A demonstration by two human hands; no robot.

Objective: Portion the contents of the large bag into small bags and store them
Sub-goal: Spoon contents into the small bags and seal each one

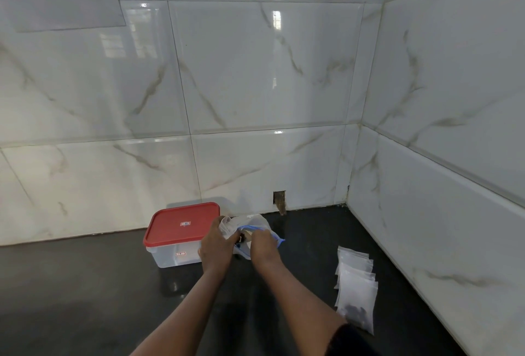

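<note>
2 hands [217,244] [262,244] on large bag [257,221]

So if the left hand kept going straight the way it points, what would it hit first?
The left hand grips the large bag, so that comes first; beyond it, probably the tiled wall, just right of the red-lidded container. Depth is unclear.

The left hand [217,244] and right hand [262,244] hide much of the large bag [250,223]; the dark bits [242,237] between them are too small to identify. At nine o'clock from it, the lid label [185,223] is too small to read.
</note>
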